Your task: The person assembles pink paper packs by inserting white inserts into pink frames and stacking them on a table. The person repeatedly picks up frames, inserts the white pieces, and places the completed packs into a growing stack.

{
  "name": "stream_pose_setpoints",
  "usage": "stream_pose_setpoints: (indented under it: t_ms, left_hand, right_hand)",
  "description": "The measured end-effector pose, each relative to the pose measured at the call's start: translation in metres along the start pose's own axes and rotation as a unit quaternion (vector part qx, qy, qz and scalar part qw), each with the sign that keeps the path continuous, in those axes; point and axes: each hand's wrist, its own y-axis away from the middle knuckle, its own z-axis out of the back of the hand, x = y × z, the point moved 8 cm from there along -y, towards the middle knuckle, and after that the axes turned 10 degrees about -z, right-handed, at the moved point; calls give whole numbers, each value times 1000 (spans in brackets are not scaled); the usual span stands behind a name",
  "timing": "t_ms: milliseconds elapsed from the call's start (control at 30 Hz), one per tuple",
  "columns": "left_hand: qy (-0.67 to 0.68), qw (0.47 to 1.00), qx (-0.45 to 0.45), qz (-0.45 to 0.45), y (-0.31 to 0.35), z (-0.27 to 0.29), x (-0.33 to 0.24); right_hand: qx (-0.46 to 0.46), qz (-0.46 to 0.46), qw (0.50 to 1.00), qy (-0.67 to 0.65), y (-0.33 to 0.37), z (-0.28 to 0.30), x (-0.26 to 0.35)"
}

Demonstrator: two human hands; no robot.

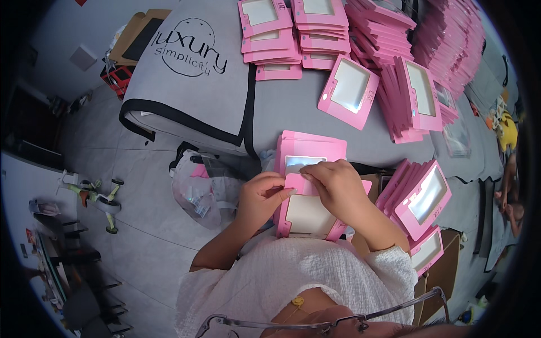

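Observation:
In front of my chest lies a flat pink window box (311,215) with a pale panel showing through its window. My left hand (260,198) grips its left side near the upper corner, thumb along the edge. Bent over the top edge, my right hand (340,190) has its thumb and fingers pinched together on the card. Just beyond, and partly beneath it, are more pink window boxes (313,147) in a pile, one with a shiny clear window. My fingers hide part of the upper edge.
A grey sofa (293,112) bears stacks of pink window boxes (377,42). To my right, more boxes (424,197) lean above a brown carton (445,265). A clear plastic bag (197,191) sits left of my knees. A child's tricycle (98,200) stands on the floor; another person's hands (510,211) show far right.

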Motion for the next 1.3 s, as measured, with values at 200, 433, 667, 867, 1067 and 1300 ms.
stream_pose_setpoints:
  t_ms: [200, 433, 667, 867, 1067, 1300]
  left_hand:
    - [17, 999, -9, 37, 11, -4, -20]
    - [-221, 958, 110, -143, 8, -18, -62]
    - [-239, 951, 102, -168, 13, -11, -53]
    - [-238, 952, 140, -129, 12, -15, -50]
    - [-248, 948, 138, -145, 8, -18, -57]
    - [-273, 934, 137, -184, 9, -31, -67]
  right_hand:
    - [51, -95, 992, -67, -8, -6, 2]
    - [100, -43, 987, -120, -5, -24, -8]
    - [23, 163, 983, 82, 15, 22, -1]
    - [51, 97, 990, 92, 43, 19, -32]
    - [60, -267, 894, -355, 48, 15, -90]
    - [165, -72, 981, -71, 2, 28, -20]
